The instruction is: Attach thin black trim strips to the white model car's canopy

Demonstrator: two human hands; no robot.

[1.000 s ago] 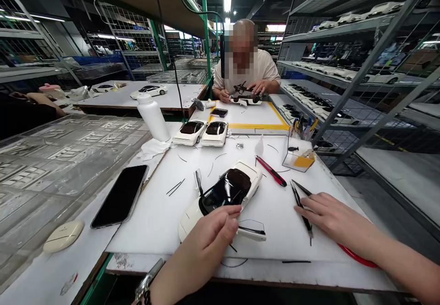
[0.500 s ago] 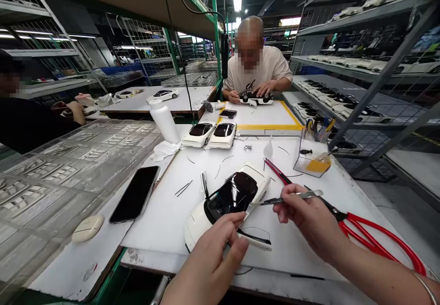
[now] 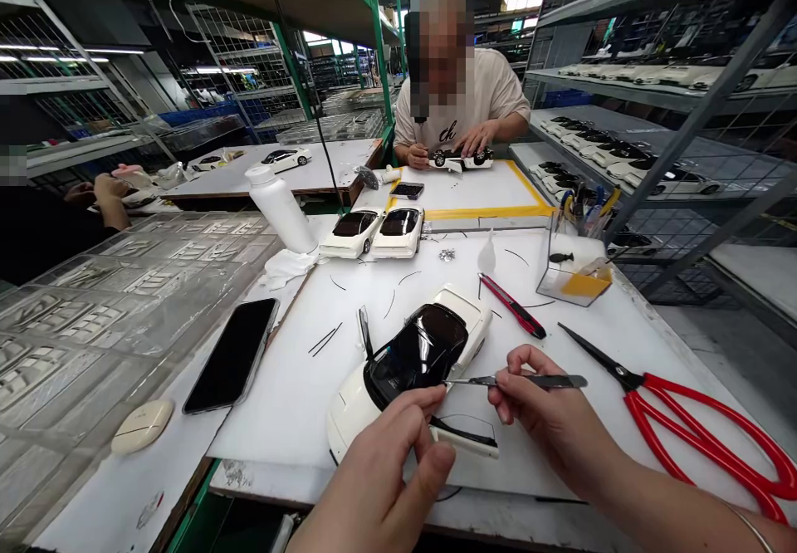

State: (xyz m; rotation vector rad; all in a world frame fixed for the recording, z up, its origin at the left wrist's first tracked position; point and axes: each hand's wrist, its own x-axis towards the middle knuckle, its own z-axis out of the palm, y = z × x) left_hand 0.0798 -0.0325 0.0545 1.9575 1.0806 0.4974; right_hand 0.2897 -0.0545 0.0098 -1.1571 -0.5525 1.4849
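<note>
A white model car (image 3: 414,354) with a black roof and both doors swung out sits on the white work surface. My left hand (image 3: 389,470) rests against its near side, fingertips by the door opening and fingers loosely apart. In my right hand (image 3: 535,395) is a slim metal tool (image 3: 554,381), like tweezers or a blade, pinched between thumb and fingers. Its tip touches the car's side beside my left fingertips. The near door (image 3: 466,435) stands out below that spot. Whatever lies right under my left fingertips is hidden.
Red-handled scissors (image 3: 628,379) and a red cutter (image 3: 514,304) lie right. Beyond are a tool box (image 3: 573,275), two white model cars (image 3: 398,233) and a bottle (image 3: 281,208). A phone (image 3: 233,354) lies left. A person (image 3: 464,96) sits opposite, holding another car.
The view has shifted a little. My right hand has turned the metal tool flatter, its tip now closer to my left fingertips. My left hand has stayed at the car's side.
</note>
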